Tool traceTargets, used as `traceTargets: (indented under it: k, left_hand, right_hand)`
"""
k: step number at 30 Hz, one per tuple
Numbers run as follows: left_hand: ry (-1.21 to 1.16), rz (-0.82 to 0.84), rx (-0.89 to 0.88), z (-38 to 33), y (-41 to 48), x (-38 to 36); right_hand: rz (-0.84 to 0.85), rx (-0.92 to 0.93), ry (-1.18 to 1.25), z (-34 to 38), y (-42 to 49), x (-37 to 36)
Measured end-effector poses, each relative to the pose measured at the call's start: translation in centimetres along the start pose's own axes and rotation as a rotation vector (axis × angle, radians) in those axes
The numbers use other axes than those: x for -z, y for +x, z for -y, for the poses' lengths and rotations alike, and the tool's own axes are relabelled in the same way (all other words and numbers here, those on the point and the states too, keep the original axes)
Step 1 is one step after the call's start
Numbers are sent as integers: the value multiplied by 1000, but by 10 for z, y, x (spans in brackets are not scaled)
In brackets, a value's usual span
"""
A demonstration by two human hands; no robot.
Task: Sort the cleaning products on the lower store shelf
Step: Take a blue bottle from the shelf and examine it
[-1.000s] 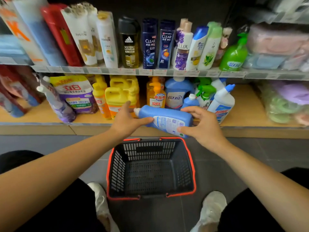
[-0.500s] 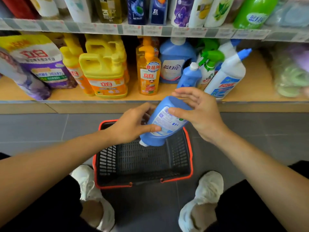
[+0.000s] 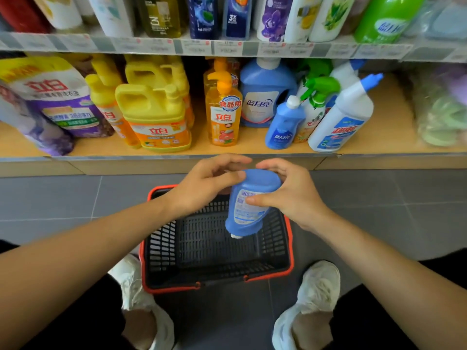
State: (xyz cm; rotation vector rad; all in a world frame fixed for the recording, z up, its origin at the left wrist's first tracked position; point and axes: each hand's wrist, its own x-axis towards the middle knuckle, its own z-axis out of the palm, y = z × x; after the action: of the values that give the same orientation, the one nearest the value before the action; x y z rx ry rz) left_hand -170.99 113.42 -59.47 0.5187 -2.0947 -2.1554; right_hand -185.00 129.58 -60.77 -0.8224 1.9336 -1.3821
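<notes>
Blue bottle (image 3: 249, 213), inverted with its white cap down, held over the black basket (image 3: 161, 248) on the floor before the lower shelf (image 3: 394, 140). Left hand (image 3: 202, 185) grips the base, its fingertips partly hidden behind it. Right hand (image 3: 293, 198) grips the side, thumb on the label. Label print illegible. Upper-shelf bottles (image 3: 161, 13) cut off at top.

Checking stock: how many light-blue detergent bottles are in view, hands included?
3. An upturned bottle in the left hand and right hand over the basket; a small bottle on the lower shelf; a large jug behind it. Others may be hidden.
</notes>
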Motion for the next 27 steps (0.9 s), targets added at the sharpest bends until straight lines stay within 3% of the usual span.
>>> traceTargets:
  k: [4,8,12,17,22,27]
  left_hand:
    - [207,43,-49,1,-1,2]
    - [50,76,48,2,-4,3]
    - [33,77,-16,0,-9,7]
    - [69,-53,-91,-5,-12,6]
    - [309,-194,-105,-10,-14,-4]
    - [295,-159,-94,-8,-13,0]
  right_hand:
    - [-5,117,-138,9,-7,-2]
    - [-69,160,-177,9,-14,-7]
    - [-136,103,-99,3,-18,-15]
    - [-60,158,-68,4,-18,-14]
    - [60,217,-179,10,-24,-18]
    - [110,233,-224,9,-29,-15]
